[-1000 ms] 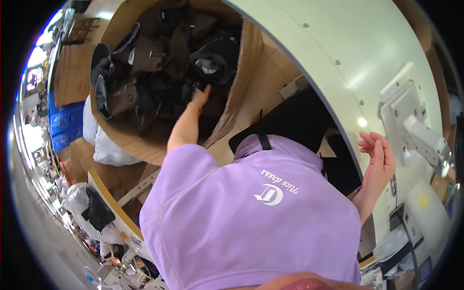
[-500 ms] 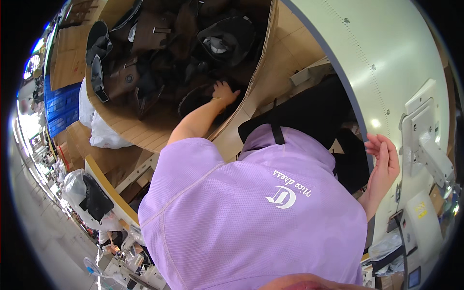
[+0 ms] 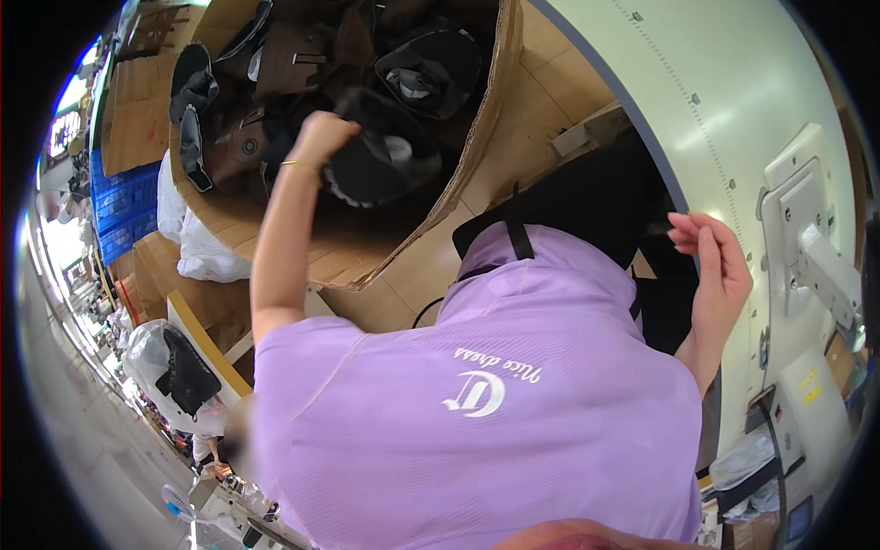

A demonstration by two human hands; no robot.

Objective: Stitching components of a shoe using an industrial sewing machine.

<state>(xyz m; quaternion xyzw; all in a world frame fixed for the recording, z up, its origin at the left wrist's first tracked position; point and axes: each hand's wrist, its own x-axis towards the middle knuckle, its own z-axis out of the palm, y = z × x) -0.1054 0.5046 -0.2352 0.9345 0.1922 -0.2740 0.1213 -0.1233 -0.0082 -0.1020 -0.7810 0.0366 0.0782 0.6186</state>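
Head view of a person in a purple shirt (image 3: 513, 431), seen from above. The left hand (image 3: 323, 137), with a thin yellow bracelet (image 3: 293, 163) at the wrist, reaches into a large cardboard carton (image 3: 353, 264). Its grip is closed, the knuckles uppermost, and it has hold of the upper left edge of a dark cap-shaped piece (image 3: 365, 180), blurred, with a pale patch inside. This piece lies within the carton's outline, toward the near right edge; whether it touches the contents beneath cannot be told. Beyond it, beside the carton's right edge, sits a similar black piece (image 3: 445, 57) with a pale lining. Brown pieces (image 3: 289, 69) fill the carton's far left part, and two black-grey pieces (image 3: 192, 78) stand along its left edge. The right hand (image 3: 720, 280) is raised near the curved edge of a white surface (image 3: 642, 69); its grip is half open and holds nothing, the fingers loosely bent, contact with the surface unclear. Outside the carton's left edge are a white plastic bag (image 3: 209, 249) and a blue crate (image 3: 124, 203).
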